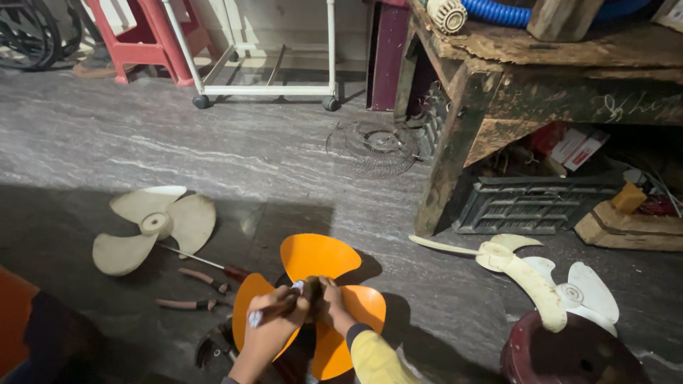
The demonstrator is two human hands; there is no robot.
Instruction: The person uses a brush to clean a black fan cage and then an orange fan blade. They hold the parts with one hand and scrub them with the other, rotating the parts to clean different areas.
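Orange plastic catches the eye first: a 3-lobed orange fan blade [318, 257] sits low in the head view, right in front of the person and raised a little off the grey stone floor [213, 156]. Both hands meet at its dark hub.

The left hand [274, 316] comes in from the lower left with its grip clenched around a slim pale-tipped tool [255, 318]. I cannot tell what kind of tool it is. The right hand [334, 304], in a yellow sleeve, has its grip closed over the hub from the other side, holding the blade steady.

My reading is that the work in hand is at the centre of the blade, with 1 hand bracing and the other applying the tool. The hub itself is hidden under the fingers, so how far this has got cannot be judged. Any further move calls for keeping the blade from turning, and for keeping the tool square on the hub rather than slipping onto the thin lobes.

- A cream fan blade [153, 226] lies flat on the floor to the left.
- Near it lie a screwdriver [206, 264] and red-handled pliers [196, 291].
- To the right, 2 white fan blades [541, 281] rest on and beside a maroon round housing [569, 352].
- A wire fan guard [371, 147] lies on the floor by the leg of a rough wooden surface [569, 50].
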